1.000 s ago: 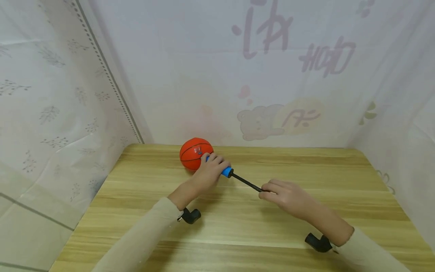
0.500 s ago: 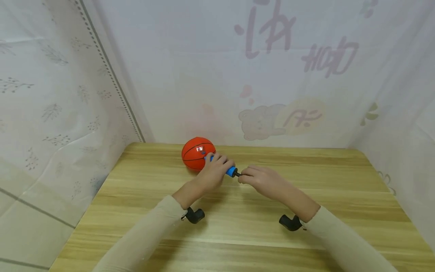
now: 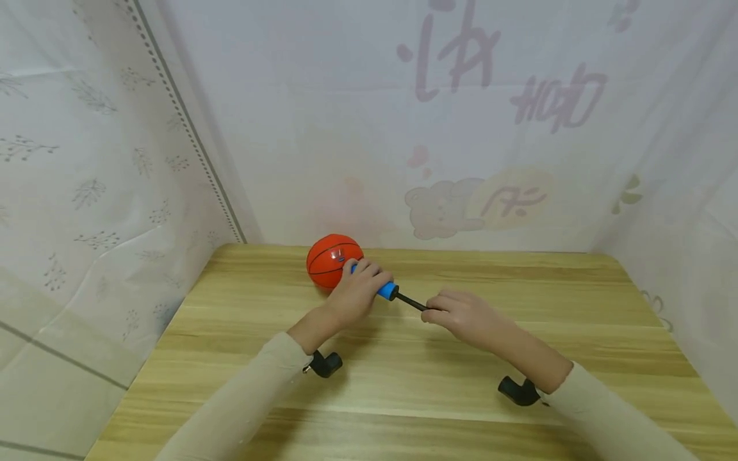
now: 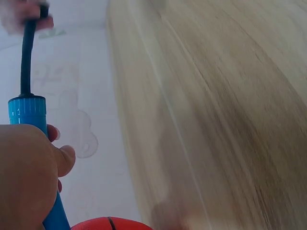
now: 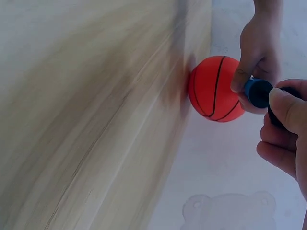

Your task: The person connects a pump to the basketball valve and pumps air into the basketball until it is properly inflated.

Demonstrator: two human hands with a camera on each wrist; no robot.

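A red toy basketball (image 3: 330, 257) with black lines sits on the wooden table towards the back. Beside it, my left hand (image 3: 356, 293) grips the blue barrel of a hand pump (image 3: 387, 291), fingers wrapped round it. The pump's far end points at the ball; whether it joins the ball is hidden behind the hand. A black rod (image 3: 410, 301) sticks partly out of the barrel. At its outer end my right hand (image 3: 469, 320) holds the black handle (image 5: 278, 112), thumb and fingers curled round it in the right wrist view.
The wooden table (image 3: 403, 390) has a patterned white cloth (image 3: 357, 128) hanging behind it and at both sides. Black angled wrist mounts (image 3: 325, 365) sit under both forearms, just above the tabletop.
The right hand pushed the rod almost fully into the barrel, then drew it partly back out to the right. The left hand and ball shifted only slightly.
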